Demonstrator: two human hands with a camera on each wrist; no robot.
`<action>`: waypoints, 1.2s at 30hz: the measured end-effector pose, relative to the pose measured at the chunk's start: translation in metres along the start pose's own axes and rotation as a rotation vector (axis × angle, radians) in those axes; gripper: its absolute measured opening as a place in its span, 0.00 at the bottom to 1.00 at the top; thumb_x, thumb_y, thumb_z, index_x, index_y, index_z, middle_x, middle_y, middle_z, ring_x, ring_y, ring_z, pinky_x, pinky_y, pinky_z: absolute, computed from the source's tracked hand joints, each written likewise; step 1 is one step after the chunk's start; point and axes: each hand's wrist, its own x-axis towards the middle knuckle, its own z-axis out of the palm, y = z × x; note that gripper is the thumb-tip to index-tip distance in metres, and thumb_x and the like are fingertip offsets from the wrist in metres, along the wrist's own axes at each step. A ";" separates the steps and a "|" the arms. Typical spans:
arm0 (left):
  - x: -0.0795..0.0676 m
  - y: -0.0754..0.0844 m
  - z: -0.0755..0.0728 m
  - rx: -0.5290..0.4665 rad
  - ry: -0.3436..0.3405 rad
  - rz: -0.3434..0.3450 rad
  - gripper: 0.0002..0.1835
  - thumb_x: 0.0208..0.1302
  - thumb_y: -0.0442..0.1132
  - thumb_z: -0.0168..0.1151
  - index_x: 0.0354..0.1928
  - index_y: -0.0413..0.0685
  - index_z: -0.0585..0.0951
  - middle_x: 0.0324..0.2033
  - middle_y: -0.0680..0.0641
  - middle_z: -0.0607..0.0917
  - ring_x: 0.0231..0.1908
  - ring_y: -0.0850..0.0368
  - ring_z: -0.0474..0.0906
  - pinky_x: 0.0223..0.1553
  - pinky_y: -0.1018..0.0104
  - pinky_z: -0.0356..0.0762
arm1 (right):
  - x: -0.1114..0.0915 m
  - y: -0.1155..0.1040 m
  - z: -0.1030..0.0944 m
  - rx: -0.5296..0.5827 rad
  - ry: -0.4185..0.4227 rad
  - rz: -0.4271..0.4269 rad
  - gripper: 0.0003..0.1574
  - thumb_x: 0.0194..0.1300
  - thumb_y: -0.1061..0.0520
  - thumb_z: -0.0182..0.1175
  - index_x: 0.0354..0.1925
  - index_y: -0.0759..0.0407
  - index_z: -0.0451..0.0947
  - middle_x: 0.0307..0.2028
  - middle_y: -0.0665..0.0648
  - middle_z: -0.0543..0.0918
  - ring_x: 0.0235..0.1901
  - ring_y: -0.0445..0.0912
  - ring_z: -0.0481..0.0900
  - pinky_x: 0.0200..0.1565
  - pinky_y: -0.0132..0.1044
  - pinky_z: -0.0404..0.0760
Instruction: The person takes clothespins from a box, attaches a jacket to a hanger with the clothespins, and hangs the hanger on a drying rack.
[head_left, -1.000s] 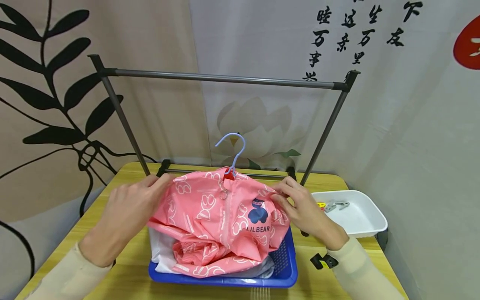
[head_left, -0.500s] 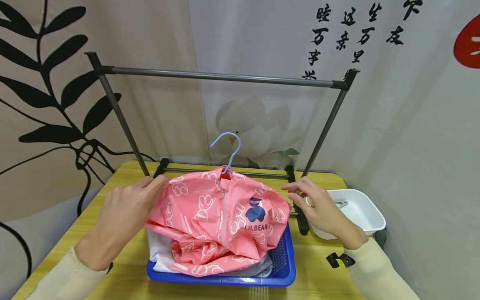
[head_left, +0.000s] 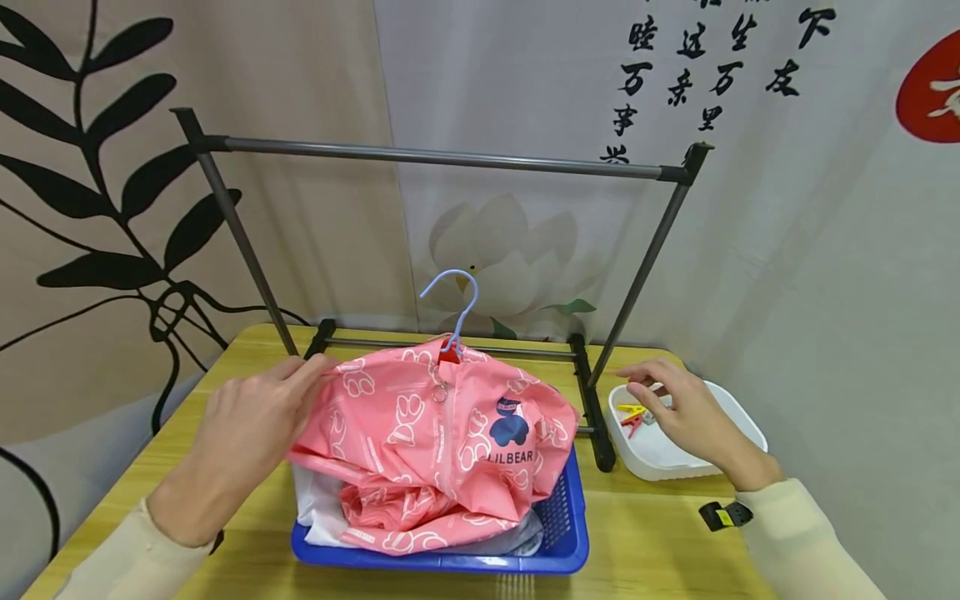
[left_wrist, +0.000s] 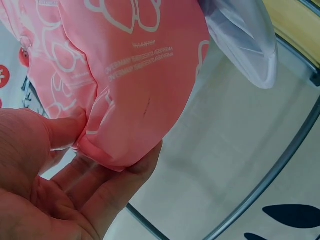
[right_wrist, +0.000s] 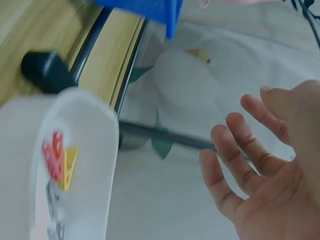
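Observation:
A pink zip jacket point(head_left: 420, 433) with white bunny prints hangs on a light-blue hanger point(head_left: 469, 304), its lower part bunched over a blue basket point(head_left: 581, 517). My left hand point(head_left: 251, 433) pinches the jacket's left shoulder; in the left wrist view the thumb and fingers point(left_wrist: 120, 192) hold the pink cloth between them. Out to the right, my right hand point(head_left: 686, 408) is over a white tray point(head_left: 738, 412), its fingers loosely bent and holding nothing. In that tray lie a yellow clothespin point(right_wrist: 70, 167), red clothespins point(right_wrist: 54, 159) and grey ones point(right_wrist: 54, 207).
A grey metal rack point(head_left: 442, 157) stands behind the basket, its right foot point(head_left: 602, 450) between basket and tray. White cloth point(head_left: 321, 504) and greyish cloth point(head_left: 517, 537) lie in the basket. All this is on a wooden table point(head_left: 637, 533) before a printed curtain.
My right hand has let go of the jacket's right shoulder and moved right, over the white tray. The left hand keeps its grip, with the jacket and hanger almost in place.

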 end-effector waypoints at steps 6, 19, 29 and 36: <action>0.001 0.000 0.001 -0.012 0.029 0.006 0.22 0.67 0.32 0.85 0.59 0.53 0.90 0.37 0.41 0.95 0.15 0.54 0.75 0.17 0.69 0.64 | 0.000 0.027 -0.011 -0.051 -0.055 0.076 0.15 0.86 0.59 0.68 0.65 0.56 0.90 0.54 0.56 0.92 0.47 0.47 0.88 0.51 0.45 0.95; -0.003 0.001 0.002 -0.032 0.013 0.000 0.22 0.67 0.32 0.85 0.60 0.51 0.90 0.37 0.41 0.94 0.17 0.55 0.77 0.18 0.69 0.68 | 0.007 0.071 -0.002 -0.079 -0.268 0.121 0.15 0.84 0.59 0.71 0.62 0.62 0.89 0.59 0.64 0.92 0.54 0.61 0.92 0.58 0.66 0.90; -0.003 0.002 0.004 -0.038 0.004 -0.023 0.23 0.66 0.31 0.86 0.60 0.52 0.91 0.39 0.40 0.95 0.18 0.48 0.84 0.17 0.58 0.80 | 0.009 0.084 0.014 -0.107 -0.480 0.054 0.20 0.71 0.62 0.81 0.59 0.59 0.93 0.55 0.59 0.93 0.57 0.63 0.91 0.62 0.65 0.90; -0.003 0.002 0.004 -0.030 0.012 -0.027 0.21 0.67 0.32 0.86 0.59 0.53 0.91 0.38 0.42 0.95 0.17 0.52 0.81 0.16 0.62 0.74 | 0.018 0.083 0.021 -0.105 -0.630 0.102 0.25 0.68 0.60 0.85 0.61 0.53 0.94 0.55 0.60 0.91 0.58 0.61 0.91 0.65 0.67 0.90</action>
